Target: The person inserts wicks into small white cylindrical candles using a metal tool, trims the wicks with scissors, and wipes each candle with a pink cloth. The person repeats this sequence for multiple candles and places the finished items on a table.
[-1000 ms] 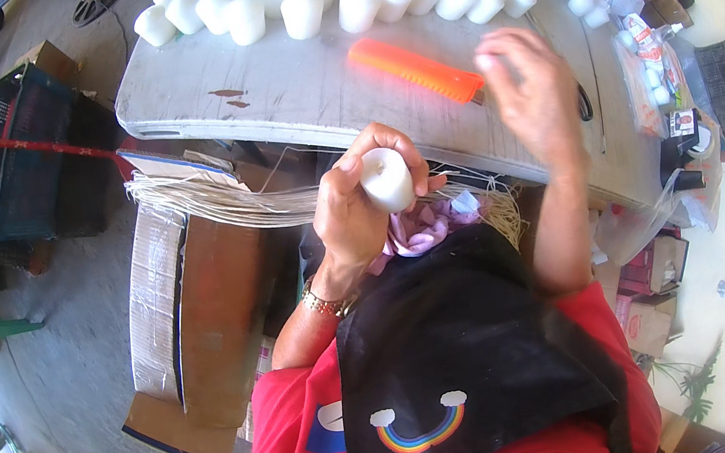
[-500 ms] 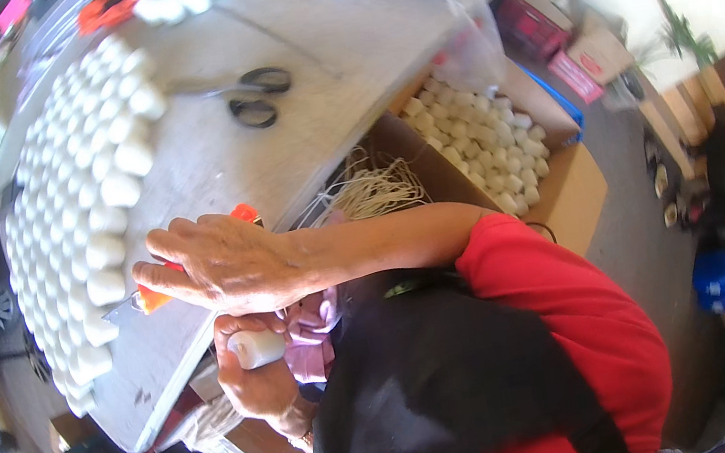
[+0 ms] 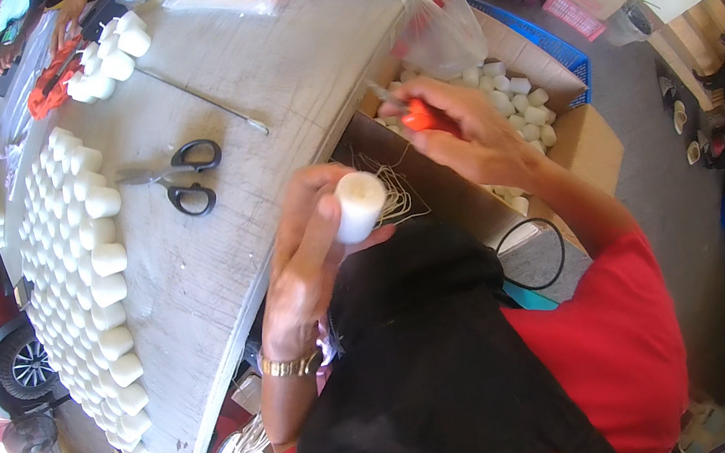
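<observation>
Item one: white cylinder [image 3: 360, 209], single, smooth-sided, waxy in look. Location: in the left hand [image 3: 298, 272], in front of the black apron [image 3: 403, 345], beside the near edge of the counter; its round end face was turned upward. Handling, by judgement: light, firm rather than soft, somewhat slippery at the sides, its rim liable to dent or chip under hard pressure. Best hold, by judgement: around the side wall, thumb opposite fingers, the end face left free.

Hands: the left grasped the cylinder by its side, thumb along the near face; the right hand [image 3: 467, 130] was clasped about item two, apart from the cylinder.

Item two: orange-handled tool [image 3: 425, 115], narrow tip pointing away from the body; exact kind not determinable.

Nearby: pale strands [image 3: 391, 197], bunched just beyond the cylinder; cardboard box [image 3: 583, 154], containing loose white pieces [image 3: 532, 114]; clear plastic bag [image 3: 439, 28], hanging at the counter's edge above the box.

On the counter [image 3: 200, 294]: black-handled scissors [image 3: 165, 176], blades toward the left; thin metal rod [image 3: 205, 102], lying beyond them; close-set rows of white cylinders [image 3: 109, 291] along the left side; smaller cluster of cylinders [image 3: 118, 66] farther off.
</observation>
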`<control>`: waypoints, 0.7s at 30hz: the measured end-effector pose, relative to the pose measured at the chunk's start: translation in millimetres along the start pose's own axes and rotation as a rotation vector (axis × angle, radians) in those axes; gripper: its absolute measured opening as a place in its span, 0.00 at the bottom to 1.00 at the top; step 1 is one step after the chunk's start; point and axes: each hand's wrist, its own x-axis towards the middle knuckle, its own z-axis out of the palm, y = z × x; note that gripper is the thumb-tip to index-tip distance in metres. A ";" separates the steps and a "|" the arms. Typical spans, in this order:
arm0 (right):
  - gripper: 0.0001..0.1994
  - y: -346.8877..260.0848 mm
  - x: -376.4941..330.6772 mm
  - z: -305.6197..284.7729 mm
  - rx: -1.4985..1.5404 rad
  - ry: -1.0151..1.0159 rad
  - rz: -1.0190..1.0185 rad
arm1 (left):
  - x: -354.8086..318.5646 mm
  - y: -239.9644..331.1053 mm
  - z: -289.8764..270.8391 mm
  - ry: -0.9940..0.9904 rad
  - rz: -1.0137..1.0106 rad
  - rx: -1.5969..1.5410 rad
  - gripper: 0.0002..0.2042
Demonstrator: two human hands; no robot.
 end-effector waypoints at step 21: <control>0.29 37.2 -45.6 -10.3 -0.076 0.171 -0.009 | 112.1 -46.2 47.5 0.028 -0.200 -0.108 0.22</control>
